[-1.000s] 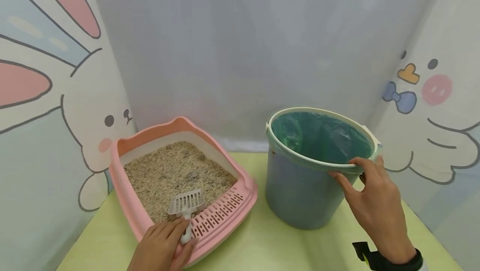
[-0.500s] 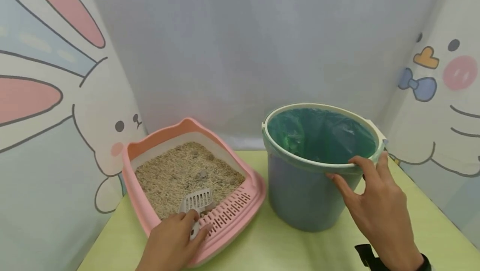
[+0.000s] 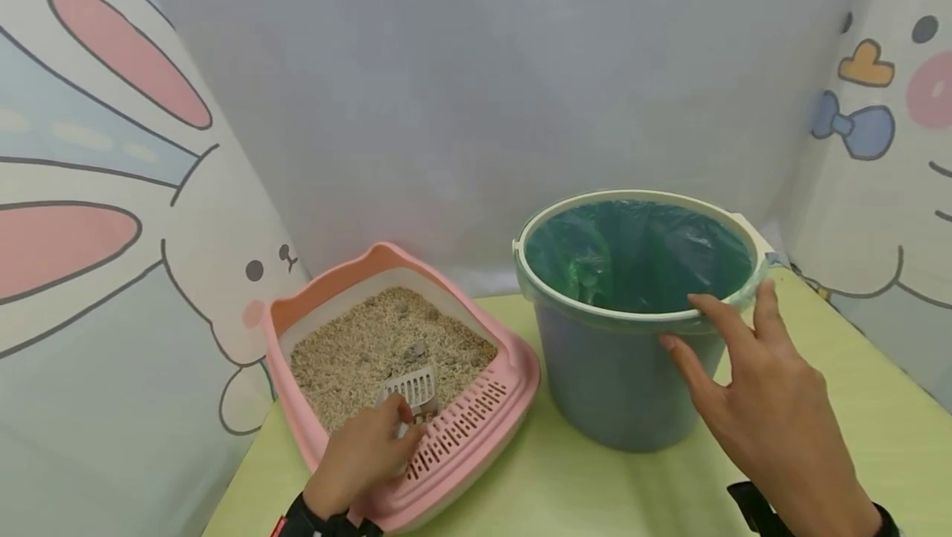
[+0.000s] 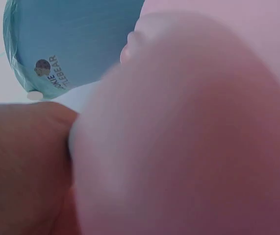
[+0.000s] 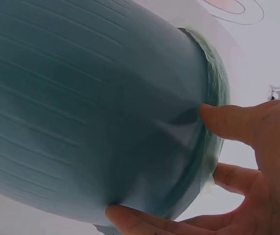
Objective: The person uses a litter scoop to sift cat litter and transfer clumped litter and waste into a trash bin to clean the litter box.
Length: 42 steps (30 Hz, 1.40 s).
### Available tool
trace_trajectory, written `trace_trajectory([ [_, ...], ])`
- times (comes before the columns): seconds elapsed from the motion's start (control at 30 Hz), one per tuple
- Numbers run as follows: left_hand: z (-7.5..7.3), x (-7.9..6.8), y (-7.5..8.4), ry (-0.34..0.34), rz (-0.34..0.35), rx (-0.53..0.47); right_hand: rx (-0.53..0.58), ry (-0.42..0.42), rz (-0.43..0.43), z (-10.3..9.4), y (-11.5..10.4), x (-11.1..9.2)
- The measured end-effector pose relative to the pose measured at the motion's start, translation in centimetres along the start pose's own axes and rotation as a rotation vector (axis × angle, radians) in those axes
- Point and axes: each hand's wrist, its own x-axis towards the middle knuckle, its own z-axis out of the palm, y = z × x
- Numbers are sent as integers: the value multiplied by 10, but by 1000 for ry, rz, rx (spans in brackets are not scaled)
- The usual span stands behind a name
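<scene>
Two hands working! Head view: lower left of centre, the left hand (image 3: 364, 454) has slid further up the scoop (image 3: 411, 388), pinching its handle over the tray (image 3: 524, 372), so it looks ready for use. Left wrist: blur, grip unreadable, bin (image 4: 76, 39) upper left. Right wrist: right hand (image 5: 279, 166) spread wide, fingertips touching bin, at the right.

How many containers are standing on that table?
2 in view: the pink litter tray, on the left of the head view, and the bin lined with a greenish bag, to its right. Anything behind them would be hidden.
</scene>
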Motion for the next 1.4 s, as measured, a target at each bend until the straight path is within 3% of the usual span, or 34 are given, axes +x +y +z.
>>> trace_trajectory([
  [0.17, -9, 1, -11, -18, -32, -50, -48, 24, 7, 0, -12, -2],
  [0.27, -19, 1, -14, 6, -53, -23, -125, 138, -20, -2, -28, -7],
  [0.37, -26, 2, -20, 38, -45, 31, -156, 257, -138, 0, -46, -13],
  [0.43, -29, 2, -26, 43, -38, 50, -138, 263, -263, 9, -57, -17],
  [0.6, -28, 8, -35, 64, -29, 102, -38, 79, -568, 50, -72, -22],
  [0.73, -23, 18, -39, 97, 26, 230, -34, -130, -654, 86, -76, -29],
  [0.87, -22, 25, -40, 153, 107, 333, -13, -388, -609, 117, -78, -35],
  [0.97, -24, 26, -40, 166, 143, 364, 32, -520, -534, 137, -77, -36],
  [1.03, -27, 26, -40, 139, 150, 365, 64, -579, -480, 146, -75, -37],
  [1.2, -36, 30, -39, 72, 174, 347, 112, -661, -389, 157, -74, -37],
  [1.4, -40, 43, -42, 51, 164, 379, 120, -682, -385, 162, -72, -36],
])
